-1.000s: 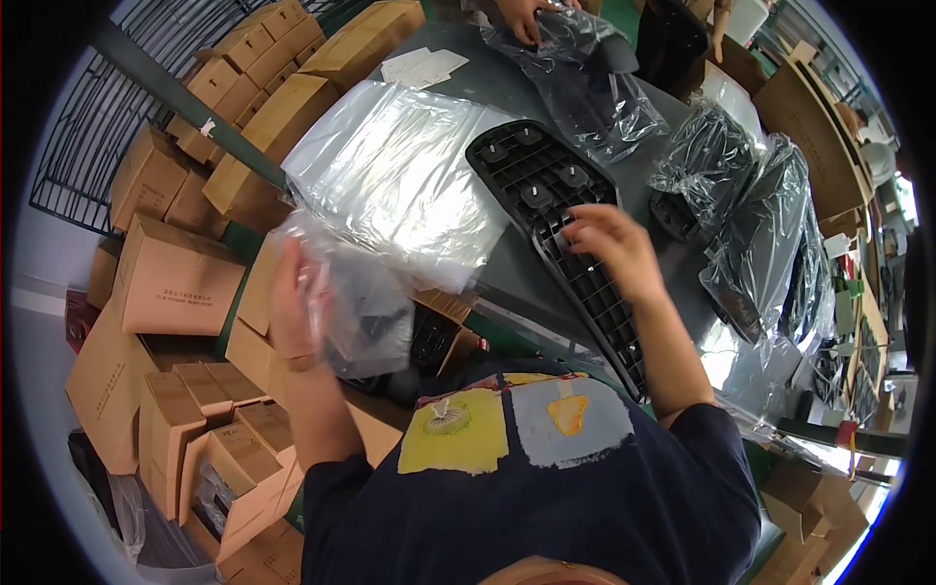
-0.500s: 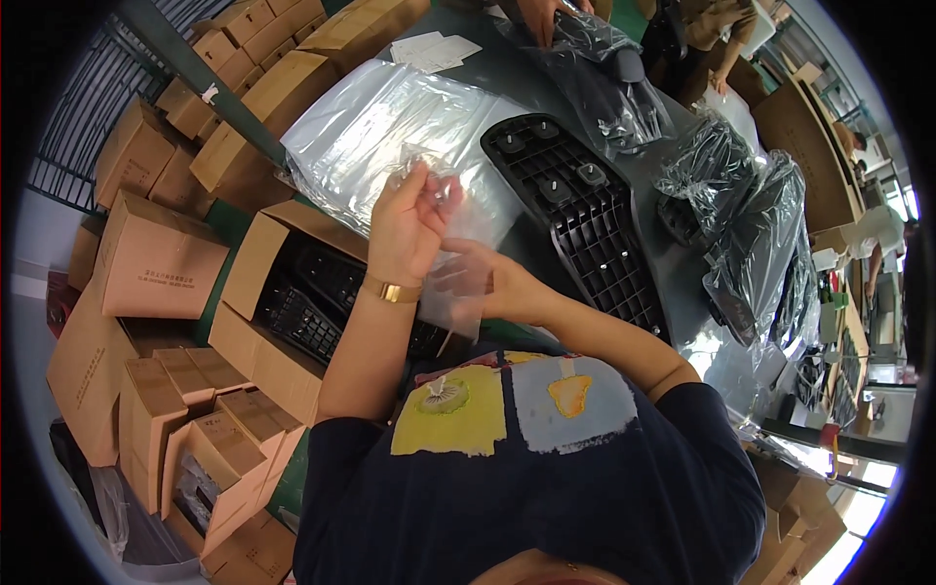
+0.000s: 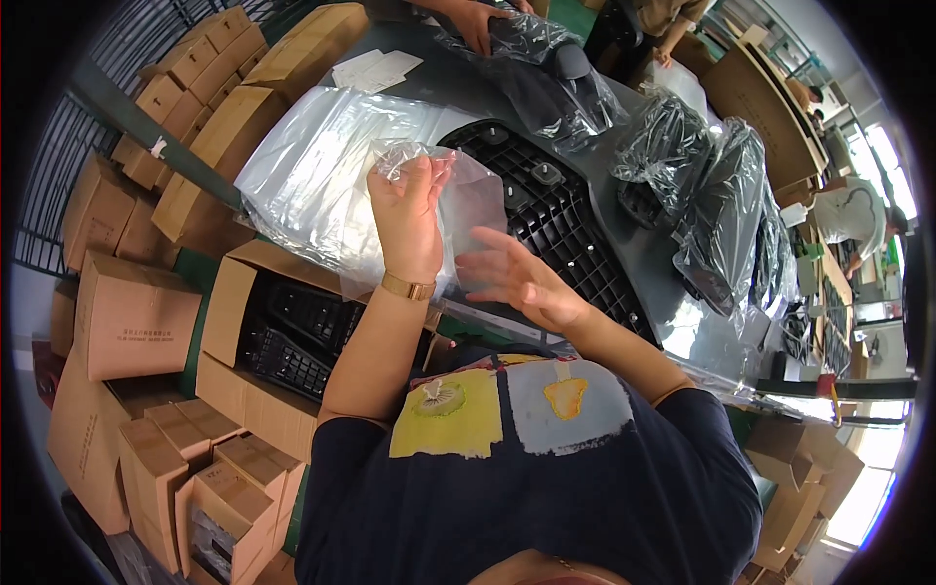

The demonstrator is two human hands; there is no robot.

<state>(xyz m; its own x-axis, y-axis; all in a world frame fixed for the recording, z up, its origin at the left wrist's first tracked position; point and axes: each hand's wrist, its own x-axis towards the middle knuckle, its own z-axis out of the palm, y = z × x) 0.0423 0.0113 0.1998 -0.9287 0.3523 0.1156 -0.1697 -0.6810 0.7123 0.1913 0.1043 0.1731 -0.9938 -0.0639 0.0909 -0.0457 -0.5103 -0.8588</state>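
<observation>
A thin clear plastic bag [image 3: 475,193] hangs from my left hand [image 3: 409,219], whose fingers are pinched on its bunched upper edge. My right hand [image 3: 526,280] is open beside the bag's lower part, fingers spread and palm turned inward. Under and beyond my left hand lies a stack of flat clear bags [image 3: 302,185] on the dark table. Just past the bag and my right hand, a long black ribbed plastic panel [image 3: 570,244] rests with its grid side and several metal studs facing up. The held bag covers part of it.
An open carton [image 3: 222,375] with black plastic parts [image 3: 297,336] stands left of my left forearm. Closed cartons [image 3: 141,317] are piled further left. Bagged black parts [image 3: 726,219] lie on the table's right. Across it, a co-worker's hand [image 3: 473,24] touches another bagged part [image 3: 546,83].
My right hand has come away from the bag and spread its fingers. My left hand keeps its pinch on the bag. The whole view has shifted, with the table items sitting further left.
</observation>
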